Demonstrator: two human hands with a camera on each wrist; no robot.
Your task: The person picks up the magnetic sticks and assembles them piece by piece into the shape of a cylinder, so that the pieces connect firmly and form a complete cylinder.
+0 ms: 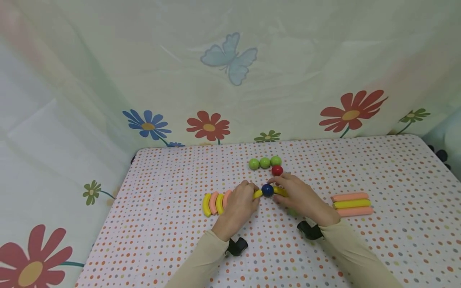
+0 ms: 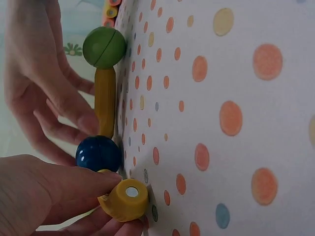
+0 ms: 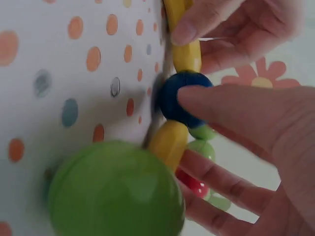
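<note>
Near the middle of the spotted table, a blue ball (image 1: 267, 190) sits between two yellow sticks. My left hand (image 1: 239, 204) pinches the curved yellow stick (image 2: 129, 199) on the ball's left, thumb on top; a round silvery spot shows on its near end. From the other side, my right hand (image 1: 299, 198) grips the blue ball, its thumb laid on it and its fingers behind. The second yellow stick (image 2: 105, 101) runs from the ball under my right palm to a green ball (image 2: 104, 47), which the right hand mostly hides in the head view.
Behind the hands stand a red ball (image 1: 277, 170) and a row of three green balls (image 1: 265, 163). Curved yellow and pink sticks (image 1: 214, 203) lie side by side at the left, partly behind my left hand. Three straight sticks (image 1: 351, 204) lie at the right.
</note>
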